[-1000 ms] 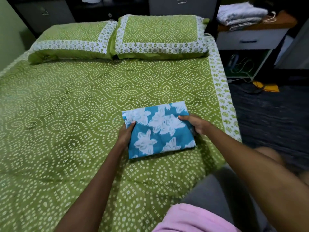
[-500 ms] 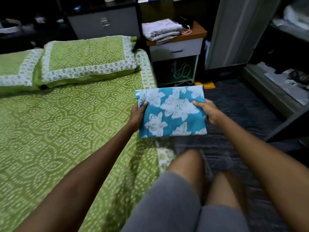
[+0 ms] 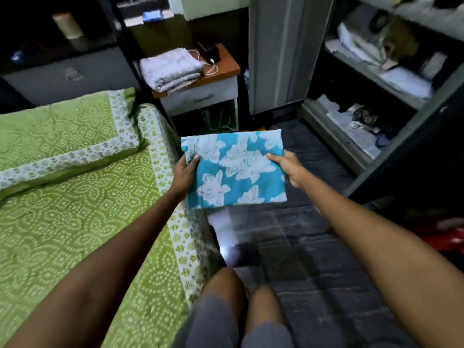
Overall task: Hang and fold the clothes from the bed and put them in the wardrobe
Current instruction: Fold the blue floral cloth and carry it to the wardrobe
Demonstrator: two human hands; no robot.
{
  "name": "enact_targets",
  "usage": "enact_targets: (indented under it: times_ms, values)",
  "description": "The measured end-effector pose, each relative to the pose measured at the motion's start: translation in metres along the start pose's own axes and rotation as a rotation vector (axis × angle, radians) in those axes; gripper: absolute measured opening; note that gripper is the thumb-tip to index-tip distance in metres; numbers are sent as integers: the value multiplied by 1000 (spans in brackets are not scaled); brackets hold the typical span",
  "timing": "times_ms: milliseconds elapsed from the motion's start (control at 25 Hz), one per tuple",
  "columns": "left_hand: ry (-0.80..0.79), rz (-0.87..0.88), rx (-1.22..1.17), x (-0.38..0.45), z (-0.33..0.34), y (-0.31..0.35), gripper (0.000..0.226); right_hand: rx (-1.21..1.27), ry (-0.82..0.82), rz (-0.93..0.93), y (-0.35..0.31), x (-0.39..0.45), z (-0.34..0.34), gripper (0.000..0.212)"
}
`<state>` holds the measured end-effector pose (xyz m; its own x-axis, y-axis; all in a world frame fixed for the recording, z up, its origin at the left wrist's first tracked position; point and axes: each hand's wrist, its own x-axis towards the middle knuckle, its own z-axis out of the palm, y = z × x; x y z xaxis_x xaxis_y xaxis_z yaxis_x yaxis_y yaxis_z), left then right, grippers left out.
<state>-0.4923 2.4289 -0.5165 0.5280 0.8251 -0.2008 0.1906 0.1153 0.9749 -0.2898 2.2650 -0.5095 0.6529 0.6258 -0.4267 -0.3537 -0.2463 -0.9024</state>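
Bedroom, dim, as I see it from the head camera. Dark floor point(image 3: 313, 285) between bed and wardrobe.

Item 1: bed point(image 3: 75, 209), left, under a green cover with white dotted print and a white patterned border. One matching pillow point(image 3: 62, 136) at its head.

Item 2: bedside surface point(image 3: 223, 64), wooden top over a white drawer, just beyond the bed's corner. On it a folded pale towel point(image 3: 170, 67) and a white cable point(image 3: 212, 66).

Item 3: wardrobe point(image 3: 351, 144), right, its door open. Shelves carry pale folded cloth and dark jumbled pieces; I cannot tell these apart.

Item 4: folded cloth point(image 3: 233, 172), blue with large white flowers, a flat rectangle. Held in the air, level, off the bed, over the floor beside the bed's edge and short of the wardrobe.

Item 5: my left hand point(image 3: 184, 175), gripping the cloth's left edge, thumb on top, fingers underneath and hidden.

Item 6: my right hand point(image 3: 288, 169), pinching the cloth's right edge, thumb on top, fingers curled under it.

Item 7: my knees in grey shorts point(image 3: 213, 322), at the bottom of view, beside the bed.
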Motion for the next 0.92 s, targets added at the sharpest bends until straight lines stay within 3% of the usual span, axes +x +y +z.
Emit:
enact_targets:
  times_ms: [440,680,920]
  values:
    - [-178,38,-50,30,25,265,23,-50,74,-41,-263,-54,-23,28]
    - [-281,98,-102,104,97,326,26,-64,184,-128,-342,-14,-70,24]
    - [-298,138,-134,192,204,376,20,-92,311,-138,-425,81,-147,25]
